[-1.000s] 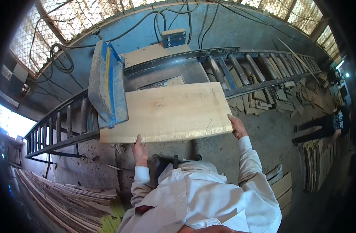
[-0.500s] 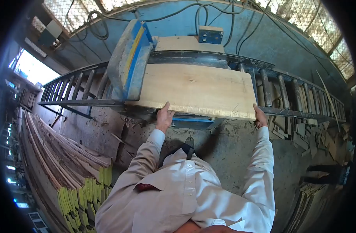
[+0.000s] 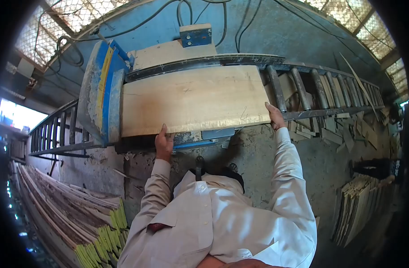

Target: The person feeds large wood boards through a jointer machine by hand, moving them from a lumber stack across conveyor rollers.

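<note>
A wide pale wooden board [image 3: 191, 99] lies flat on the machine bed, its left end against or under the blue and yellow guard [image 3: 105, 89]. My left hand [image 3: 164, 144] grips the board's near edge left of its middle, thumb on top and fingers below. At the near right corner, my right hand [image 3: 275, 116] holds the board the same way, thumb over the edge. The fingers under the board are hidden.
Metal rollers [image 3: 300, 88] run to the right, and another roller frame [image 3: 63, 129] extends left. Stacked boards with yellow-green ends [image 3: 107, 239] lie lower left. Wood offcuts [image 3: 345, 134] and another stack [image 3: 354, 205] are at right. A person's dark-clothed legs [image 3: 372, 168] show at far right.
The view has shifted, moving the machine left in the picture. Both hands keep hold of the board, whose right end now lies nearer the guard, uncovering more of the rollers.
</note>
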`<state>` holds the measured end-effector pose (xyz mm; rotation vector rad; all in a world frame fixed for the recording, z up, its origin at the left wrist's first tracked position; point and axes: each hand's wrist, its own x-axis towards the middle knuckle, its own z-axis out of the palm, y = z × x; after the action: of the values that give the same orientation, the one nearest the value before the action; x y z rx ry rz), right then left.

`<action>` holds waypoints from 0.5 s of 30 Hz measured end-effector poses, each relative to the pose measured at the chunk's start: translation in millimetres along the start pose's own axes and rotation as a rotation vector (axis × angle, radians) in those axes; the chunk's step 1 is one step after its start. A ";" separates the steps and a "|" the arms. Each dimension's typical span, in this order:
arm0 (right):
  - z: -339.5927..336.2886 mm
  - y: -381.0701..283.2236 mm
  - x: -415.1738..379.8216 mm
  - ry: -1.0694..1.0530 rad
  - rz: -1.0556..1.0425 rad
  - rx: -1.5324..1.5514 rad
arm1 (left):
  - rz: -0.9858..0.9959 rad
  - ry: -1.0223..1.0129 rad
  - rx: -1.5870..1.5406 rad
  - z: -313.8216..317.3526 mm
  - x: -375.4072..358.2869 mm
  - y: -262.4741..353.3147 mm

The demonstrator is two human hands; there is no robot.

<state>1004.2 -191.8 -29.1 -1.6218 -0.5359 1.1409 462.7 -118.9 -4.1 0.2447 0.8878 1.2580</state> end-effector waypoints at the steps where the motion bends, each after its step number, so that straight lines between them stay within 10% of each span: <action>1: -2.9 1.4 8.5 -0.005 -0.015 0.031 | 0.012 0.012 -0.001 2.1 3.4 -2.0; 15: 4.1 -18.3 6.5 0.106 -0.296 -0.602 | 0.045 0.203 0.339 19.7 12.2 6.9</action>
<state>1007.0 -177.9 -15.1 -2.0076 -1.0831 0.6976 471.8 -99.8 7.6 0.4122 1.2786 1.1826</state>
